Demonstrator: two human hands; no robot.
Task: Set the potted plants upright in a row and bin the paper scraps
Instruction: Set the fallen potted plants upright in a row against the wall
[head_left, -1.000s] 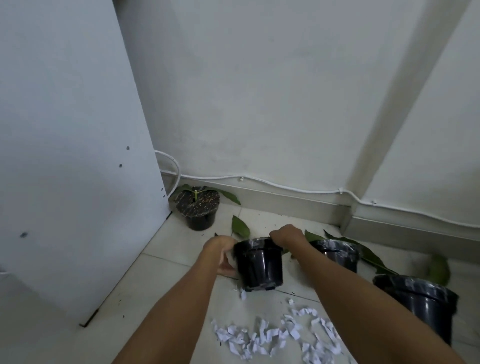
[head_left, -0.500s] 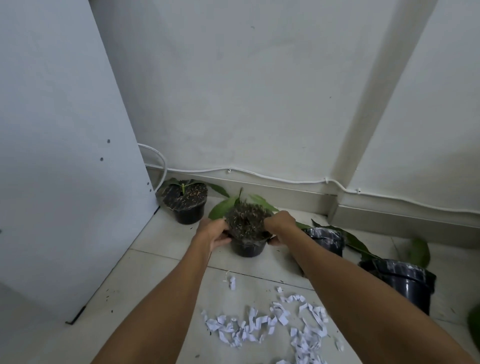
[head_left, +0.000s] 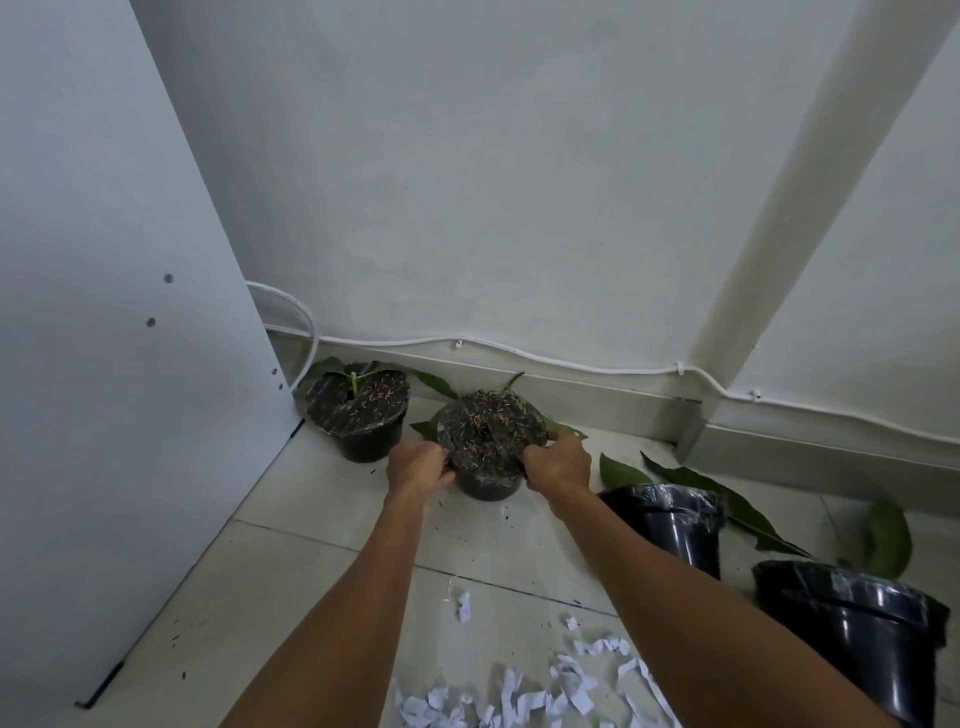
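A black potted plant (head_left: 487, 441) stands upright on the floor tiles, its soil top facing me. My left hand (head_left: 418, 467) grips its left rim and my right hand (head_left: 558, 462) grips its right rim. Just left of it, near the wall corner, another black potted plant (head_left: 361, 410) stands upright. Two more black pots lie tipped over at the right: one (head_left: 670, 519) behind my right forearm, one (head_left: 857, 629) nearer me, both with green leaves spread on the floor. White paper scraps (head_left: 545, 691) are scattered on the tiles between my forearms.
A white cabinet panel (head_left: 104, 364) fills the left side. The white wall (head_left: 493, 208) with a cable along the skirting stands behind the pots, and a wall column (head_left: 779, 260) juts out at the right. No bin is in view.
The pot in my hands went from tipped, with its side facing me, to upright, and moved away from me toward the wall, close beside the left pot.
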